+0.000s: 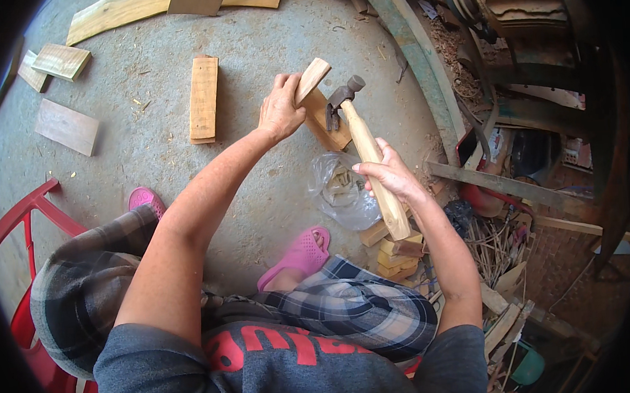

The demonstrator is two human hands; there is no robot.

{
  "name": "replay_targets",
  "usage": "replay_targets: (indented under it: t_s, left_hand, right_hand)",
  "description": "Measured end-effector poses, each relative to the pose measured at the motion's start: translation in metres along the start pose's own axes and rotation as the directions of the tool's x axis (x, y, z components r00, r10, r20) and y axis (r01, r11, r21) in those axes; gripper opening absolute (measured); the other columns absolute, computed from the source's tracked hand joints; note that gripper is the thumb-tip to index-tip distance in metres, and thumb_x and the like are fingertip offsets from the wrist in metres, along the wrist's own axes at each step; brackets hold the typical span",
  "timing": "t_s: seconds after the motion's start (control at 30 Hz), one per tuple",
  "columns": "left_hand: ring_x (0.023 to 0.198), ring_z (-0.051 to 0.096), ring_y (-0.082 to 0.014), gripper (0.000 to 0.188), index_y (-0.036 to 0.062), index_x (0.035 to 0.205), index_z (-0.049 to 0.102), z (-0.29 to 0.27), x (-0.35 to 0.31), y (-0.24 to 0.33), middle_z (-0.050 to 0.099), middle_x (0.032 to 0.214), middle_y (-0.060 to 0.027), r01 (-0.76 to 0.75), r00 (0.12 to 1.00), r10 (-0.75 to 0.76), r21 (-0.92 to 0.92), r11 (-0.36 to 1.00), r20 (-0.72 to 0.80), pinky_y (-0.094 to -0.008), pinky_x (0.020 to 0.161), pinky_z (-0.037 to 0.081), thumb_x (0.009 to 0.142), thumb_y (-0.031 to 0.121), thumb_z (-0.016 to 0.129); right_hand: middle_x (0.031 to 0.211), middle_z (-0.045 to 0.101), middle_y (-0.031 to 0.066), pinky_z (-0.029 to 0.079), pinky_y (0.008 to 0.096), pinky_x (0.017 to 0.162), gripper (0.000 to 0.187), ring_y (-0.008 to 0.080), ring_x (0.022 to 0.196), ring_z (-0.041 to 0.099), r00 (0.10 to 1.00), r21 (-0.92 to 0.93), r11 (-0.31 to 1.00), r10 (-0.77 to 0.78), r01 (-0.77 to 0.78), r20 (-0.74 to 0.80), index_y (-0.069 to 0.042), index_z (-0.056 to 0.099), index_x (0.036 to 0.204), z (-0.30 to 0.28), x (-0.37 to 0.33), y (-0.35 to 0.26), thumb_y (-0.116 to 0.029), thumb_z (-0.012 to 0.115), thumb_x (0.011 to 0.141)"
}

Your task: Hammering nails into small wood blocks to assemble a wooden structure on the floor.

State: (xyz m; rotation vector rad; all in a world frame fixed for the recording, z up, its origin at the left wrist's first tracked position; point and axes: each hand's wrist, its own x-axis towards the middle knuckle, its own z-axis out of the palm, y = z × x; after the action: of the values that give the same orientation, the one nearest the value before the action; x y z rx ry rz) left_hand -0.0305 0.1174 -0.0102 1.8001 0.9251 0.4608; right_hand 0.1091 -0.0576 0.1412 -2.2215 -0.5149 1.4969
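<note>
Concrete floor point(244, 178) bore stacked planks point(204, 99), apparently set within easy reach. Left hand point(281, 108), closed around wood block point(313, 80), seemingly steadied it near board point(321, 119); contact unclear. Right hand point(390, 173) wrapped hammer point(361, 135) mid-handle, probably for control. Plastic bag point(342, 195) lay near board.

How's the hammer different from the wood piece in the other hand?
The hammer has a dark metal head; the wood piece shows no metal. The right hand grips the hammer; the left hand grips the wood piece. Both show pale, wood-coloured surfaces.
</note>
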Motion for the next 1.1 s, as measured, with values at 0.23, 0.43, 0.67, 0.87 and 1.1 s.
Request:
replay_targets:
  t_s: [0.23,0.43,0.67,0.87,1.1]
  left_hand:
    - [0.123,0.055,-0.0324,0.069,0.0113,0.135,0.051,-0.003,0.026,0.005,0.049,0.136,-0.0090,-0.152,0.940,0.065,0.239,0.959,0.335,-0.0408,0.105,0.046,0.072,0.013,0.079]
    - [0.103,0.062,-0.0430,0.073,0.0093,0.125,0.044,0.030,-0.056,0.027,0.044,0.125,-0.0158,0.305,0.952,-0.303,0.171,0.937,-0.036,-0.0527,0.089,0.052,0.069,0.028,0.087]
    - [0.112,0.052,-0.0409,0.066,0.0037,0.125,0.038,0.064,-0.096,0.021,0.039,0.122,-0.0206,0.427,0.901,-0.429,-0.044,0.903,-0.058,-0.0496,0.096,0.046,0.082,0.034,0.077]
    - [0.108,0.052,-0.0393,0.056,0.0025,0.124,0.043,0.058,-0.095,0.004,0.042,0.118,-0.0203,0.288,0.958,-0.288,-0.077,0.955,0.011,-0.0483,0.097,0.044,0.085,0.030,0.072]
    - [0.100,0.058,-0.0371,0.056,-0.0013,0.130,0.046,0.038,-0.079,-0.032,0.053,0.112,-0.0222,0.105,0.991,-0.088,-0.171,0.980,0.102,-0.0467,0.090,0.046,0.093,0.039,0.056]
  right_hand:
    - [0.079,0.056,0.0041,0.052,0.0267,0.046,0.072,0.0107,0.057,0.058,0.999,0.290,0.956,-0.018,0.029,-0.042,-0.003,0.030,0.138,0.015,0.003,0.013,-0.017,0.075,0.084]
    - [0.080,0.057,0.0063,0.055,0.0273,0.047,0.065,0.0115,0.060,0.062,0.999,0.244,0.969,-0.029,0.035,-0.030,0.002,0.031,0.134,0.018,-0.008,0.008,-0.016,0.071,0.086]
    - [0.082,0.056,0.0068,0.056,0.0282,0.048,0.056,0.0125,0.060,0.062,0.999,0.500,0.866,0.013,0.008,-0.039,0.002,0.035,0.127,0.033,-0.014,0.019,-0.017,0.070,0.088]
    - [0.090,0.056,0.0100,0.058,0.0294,0.050,0.063,0.0146,0.068,0.063,0.999,0.535,0.843,0.051,-0.048,0.009,0.005,0.030,0.132,0.050,-0.031,0.014,-0.019,0.069,0.088]
    - [0.090,0.056,0.0069,0.055,0.0271,0.050,0.070,0.0107,0.066,0.061,0.998,0.403,0.914,0.058,-0.048,-0.013,0.002,0.025,0.139,0.042,-0.038,0.015,-0.018,0.069,0.089]
